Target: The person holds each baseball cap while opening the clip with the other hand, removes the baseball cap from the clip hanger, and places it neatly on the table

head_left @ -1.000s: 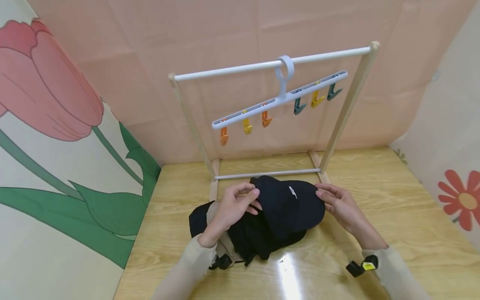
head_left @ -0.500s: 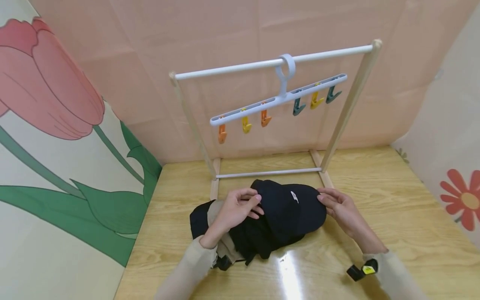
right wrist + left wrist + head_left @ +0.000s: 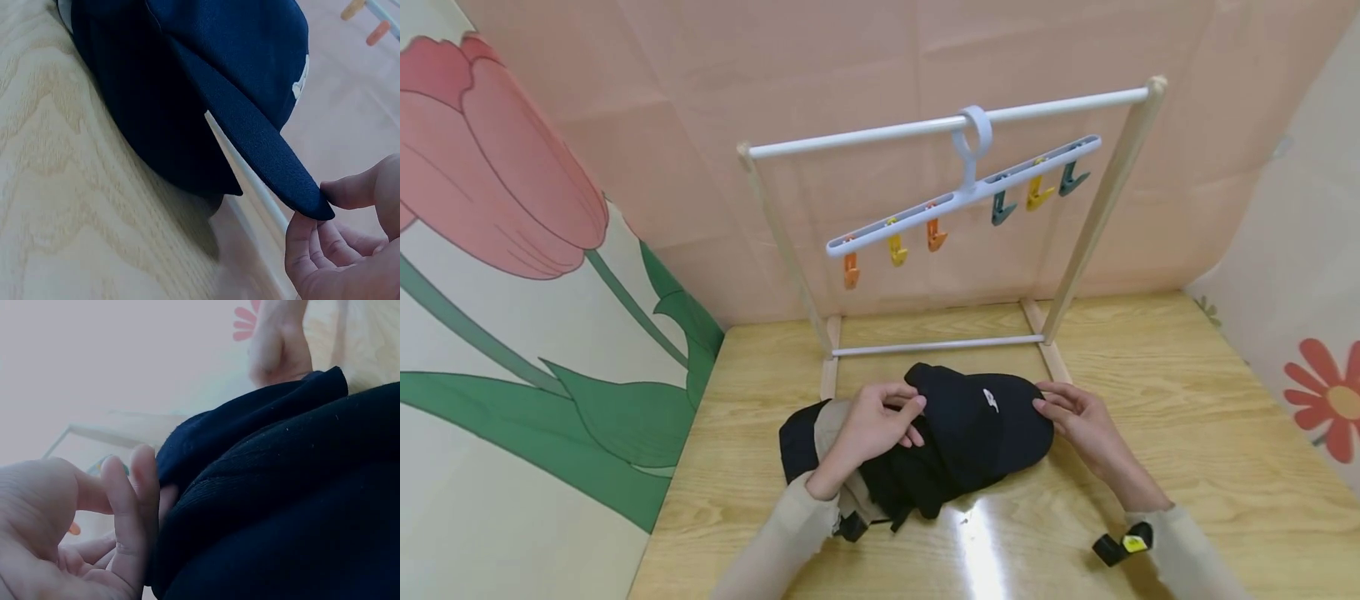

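A navy baseball cap (image 3: 962,425) with a small white emblem lies over a heap of black and beige headwear (image 3: 835,437). My right hand (image 3: 1086,425) pinches the tip of its brim (image 3: 269,153), thumb on one side and fingers on the other, as the right wrist view shows. At the cap's other end, my left hand (image 3: 876,429) pinches the edge with thumb and fingers. Dark fabric (image 3: 269,506) fills much of the left wrist view and partly hides those fingertips. Another dark brim (image 3: 169,144) sits beneath the held cap.
Behind the caps stands a wood-and-white rack (image 3: 865,142). A pale hanger (image 3: 917,215) with several orange, yellow and teal clips hangs from its top bar. The wooden table (image 3: 1195,417) meets a pink backdrop (image 3: 685,192) and flower-printed side panels.
The navy cap has shifted slightly toward me and tilted, both hands keeping their hold. The hanger has swung a little on its bar.
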The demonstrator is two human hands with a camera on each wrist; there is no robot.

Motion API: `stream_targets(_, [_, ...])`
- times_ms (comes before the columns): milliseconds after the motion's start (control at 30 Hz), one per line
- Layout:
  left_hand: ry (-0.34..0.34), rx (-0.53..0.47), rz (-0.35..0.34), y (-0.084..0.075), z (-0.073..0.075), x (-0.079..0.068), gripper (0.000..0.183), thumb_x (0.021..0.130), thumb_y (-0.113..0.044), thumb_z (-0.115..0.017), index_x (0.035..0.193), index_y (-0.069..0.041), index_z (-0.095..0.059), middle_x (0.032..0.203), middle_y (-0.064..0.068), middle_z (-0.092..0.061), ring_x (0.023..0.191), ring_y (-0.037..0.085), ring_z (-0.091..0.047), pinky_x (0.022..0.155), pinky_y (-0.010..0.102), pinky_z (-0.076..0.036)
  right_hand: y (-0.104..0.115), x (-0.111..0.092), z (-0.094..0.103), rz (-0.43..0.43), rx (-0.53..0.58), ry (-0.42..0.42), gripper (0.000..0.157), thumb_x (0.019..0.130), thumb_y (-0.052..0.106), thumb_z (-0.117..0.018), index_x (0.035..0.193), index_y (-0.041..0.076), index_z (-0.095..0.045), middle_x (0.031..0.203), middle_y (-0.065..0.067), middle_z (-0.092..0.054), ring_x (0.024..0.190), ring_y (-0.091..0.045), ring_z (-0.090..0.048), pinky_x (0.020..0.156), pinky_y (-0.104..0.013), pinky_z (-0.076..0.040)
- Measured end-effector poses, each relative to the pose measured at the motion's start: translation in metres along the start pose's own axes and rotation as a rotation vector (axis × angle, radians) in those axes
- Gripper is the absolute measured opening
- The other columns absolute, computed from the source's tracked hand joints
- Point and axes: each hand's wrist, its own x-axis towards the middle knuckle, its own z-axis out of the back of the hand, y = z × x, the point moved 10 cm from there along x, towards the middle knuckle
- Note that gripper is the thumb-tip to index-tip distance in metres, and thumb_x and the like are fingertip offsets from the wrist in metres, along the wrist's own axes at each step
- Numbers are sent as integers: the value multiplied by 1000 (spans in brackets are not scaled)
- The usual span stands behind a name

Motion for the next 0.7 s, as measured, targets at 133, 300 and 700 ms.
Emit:
stream_targets(133, [-21, 63, 9, -1, 0, 1, 26, 105, -20, -70, 124, -3, -75, 100, 9, -81, 59, 18, -74, 57, 30, -62, -3, 2, 3, 4, -64, -26, 55, 105, 22, -71, 148, -7, -51, 101, 17, -69, 92, 3, -64, 80, -17, -56])
stream_targets(300, [-22, 105, 7, -3, -4, 2, 21, 105, -19, -70, 116, -2, -78, 93, 8, -81, 57, 18, -74, 55, 29, -60, -6, 6, 4, 16, -145, -51, 55, 103, 21, -73, 147, -7, -53, 101, 15, -71, 90, 3, -64, 76, -18, -55])
stream_targets(700, [26, 185, 51, 0, -15, 6, 13, 104, -14, -70, 102, -4, -78, 79, 1, -77, 56, 15, -72, 50, 24, -54, -14, 12, 5, 42, -316, -89, 49, 99, 14, -78, 140, -7, -62, 110, -13, -77, 83, 2, -66, 64, -25, -56])
